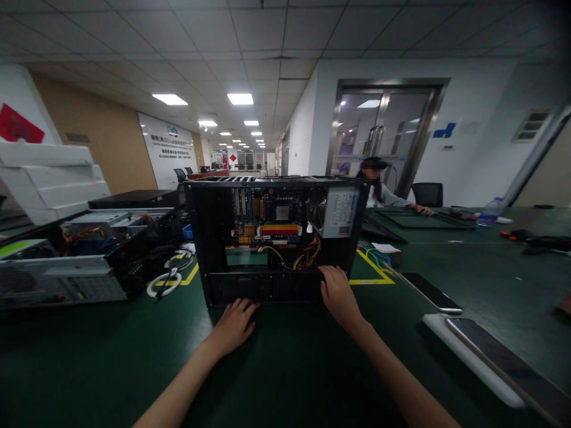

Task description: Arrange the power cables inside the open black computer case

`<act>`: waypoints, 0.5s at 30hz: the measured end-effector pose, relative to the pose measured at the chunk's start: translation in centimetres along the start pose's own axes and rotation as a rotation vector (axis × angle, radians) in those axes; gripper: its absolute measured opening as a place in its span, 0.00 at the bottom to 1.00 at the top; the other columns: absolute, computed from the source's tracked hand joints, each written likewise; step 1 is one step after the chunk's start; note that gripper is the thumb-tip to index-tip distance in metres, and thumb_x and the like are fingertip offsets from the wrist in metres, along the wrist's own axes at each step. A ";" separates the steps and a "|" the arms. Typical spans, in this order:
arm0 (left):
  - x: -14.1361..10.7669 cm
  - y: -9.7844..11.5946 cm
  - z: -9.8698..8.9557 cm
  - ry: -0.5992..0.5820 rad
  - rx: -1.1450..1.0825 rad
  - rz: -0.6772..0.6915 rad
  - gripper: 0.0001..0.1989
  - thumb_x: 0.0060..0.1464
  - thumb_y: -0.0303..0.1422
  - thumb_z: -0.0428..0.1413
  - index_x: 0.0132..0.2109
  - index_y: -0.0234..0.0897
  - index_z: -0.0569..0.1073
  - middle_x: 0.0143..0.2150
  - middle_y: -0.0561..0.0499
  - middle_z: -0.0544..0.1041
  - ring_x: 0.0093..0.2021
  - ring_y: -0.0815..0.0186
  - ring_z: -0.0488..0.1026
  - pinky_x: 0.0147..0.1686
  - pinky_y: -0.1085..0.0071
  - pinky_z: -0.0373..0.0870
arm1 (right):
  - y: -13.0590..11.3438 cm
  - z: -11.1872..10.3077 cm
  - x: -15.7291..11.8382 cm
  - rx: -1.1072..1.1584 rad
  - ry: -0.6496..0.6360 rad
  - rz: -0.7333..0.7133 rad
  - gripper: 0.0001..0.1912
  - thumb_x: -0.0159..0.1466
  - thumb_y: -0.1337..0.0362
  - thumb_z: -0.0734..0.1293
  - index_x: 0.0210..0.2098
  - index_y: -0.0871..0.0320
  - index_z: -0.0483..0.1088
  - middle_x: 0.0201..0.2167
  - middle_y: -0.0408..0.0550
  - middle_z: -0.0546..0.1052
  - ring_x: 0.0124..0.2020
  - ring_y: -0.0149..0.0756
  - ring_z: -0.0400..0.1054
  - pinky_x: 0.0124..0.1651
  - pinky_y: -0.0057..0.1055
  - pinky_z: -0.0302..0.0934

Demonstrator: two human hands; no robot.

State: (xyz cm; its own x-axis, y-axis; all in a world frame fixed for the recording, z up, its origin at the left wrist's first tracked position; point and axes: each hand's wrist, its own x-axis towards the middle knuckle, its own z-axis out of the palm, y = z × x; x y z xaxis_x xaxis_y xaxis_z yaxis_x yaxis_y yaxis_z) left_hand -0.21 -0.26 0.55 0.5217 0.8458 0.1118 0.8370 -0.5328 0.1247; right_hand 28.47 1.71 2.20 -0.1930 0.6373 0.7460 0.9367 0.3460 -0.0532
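Note:
An open black computer case [241,288] stands on the green table in front of me, its inside facing me. Within it are a blue motherboard [282,205], a silver power supply [342,213] at the upper right and loose coloured cables [311,252] below that. My left hand [236,324] rests at the case's lower front edge, fingers apart, holding nothing. Against the lower right part of the case lies my right hand [338,291], its fingers spread over the lower panel's edge, not wrapped round anything.
Another open case [89,270] and white cable coils [165,284] lie left. White boxes [62,184] stand behind. At right are phones [430,291], a white slab [468,356], a bottle [491,212] and a seated person [388,193] with a hand on a black panel [423,220].

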 end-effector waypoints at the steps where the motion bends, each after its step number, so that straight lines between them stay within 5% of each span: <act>1: 0.0 0.0 0.0 0.002 -0.001 0.002 0.21 0.50 0.32 0.45 0.53 0.45 0.55 0.50 0.49 0.60 0.50 0.59 0.56 0.48 0.59 0.55 | 0.0 -0.1 0.1 -0.006 -0.012 0.010 0.18 0.56 0.73 0.52 0.44 0.65 0.62 0.41 0.54 0.68 0.45 0.39 0.59 0.53 0.41 0.47; 15: -0.2 0.4 -0.6 -0.015 0.008 -0.008 0.21 0.51 0.32 0.45 0.53 0.45 0.56 0.51 0.49 0.60 0.50 0.60 0.56 0.48 0.61 0.55 | -2.4 -1.1 5.6 0.078 -0.254 0.103 0.14 0.56 0.73 0.53 0.39 0.61 0.64 0.37 0.50 0.70 0.42 0.34 0.59 0.45 0.29 0.51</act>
State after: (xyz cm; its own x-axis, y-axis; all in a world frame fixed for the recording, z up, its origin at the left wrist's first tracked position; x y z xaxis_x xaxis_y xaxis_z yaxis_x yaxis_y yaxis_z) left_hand -0.02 -0.63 1.13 0.5175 0.8503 0.0963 0.8424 -0.5259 0.1171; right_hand 25.46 3.67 7.29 -0.1744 0.8205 0.5444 0.9318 0.3163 -0.1780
